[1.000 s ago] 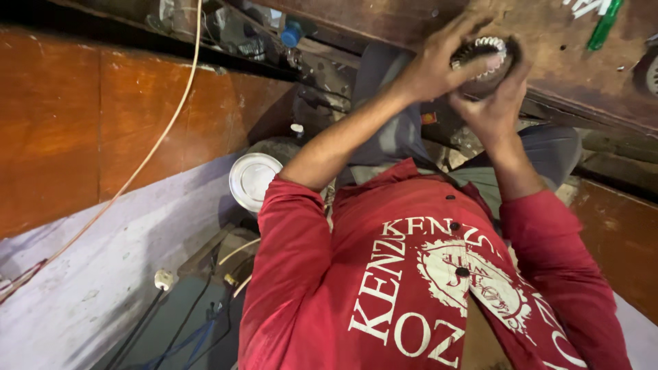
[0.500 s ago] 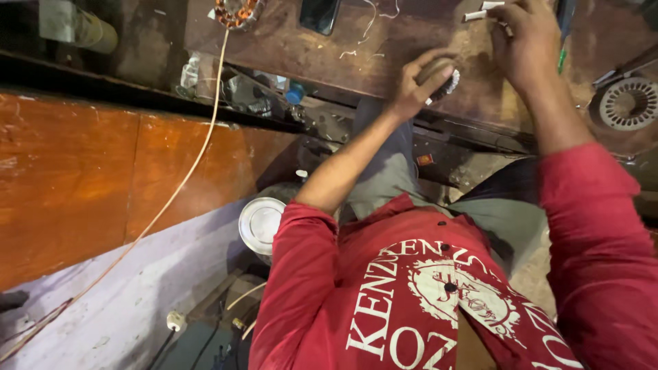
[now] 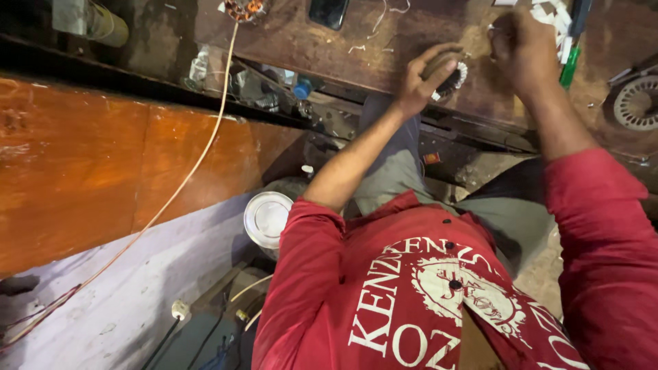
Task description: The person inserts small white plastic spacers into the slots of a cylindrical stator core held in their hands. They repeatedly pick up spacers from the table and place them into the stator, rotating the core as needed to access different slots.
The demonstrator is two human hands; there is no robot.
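Head view looks steeply down past a red printed shirt (image 3: 439,308) to a worn brown table (image 3: 384,48), the largest surface here, which carries the work at its near edge. On it, the left hand (image 3: 421,82) is curled shut around a small round motor part (image 3: 449,72), a stator-like ring with pale teeth showing at its rim; the grip from the side seems meant to pin it against the tabletop so it cannot roll or turn. The ring looks tipped on edge, its toothed face turned toward the right hand (image 3: 524,48), its axis running roughly across the table. That right hand is closed in a loose fist just beside the ring; whether it pinches anything I cannot tell. Smaller things lie about: a finned round cover (image 3: 637,103) at far right, a green pen-like tool (image 3: 570,65), white paper strips (image 3: 548,14), and a thin cord (image 3: 199,151) trailing down.
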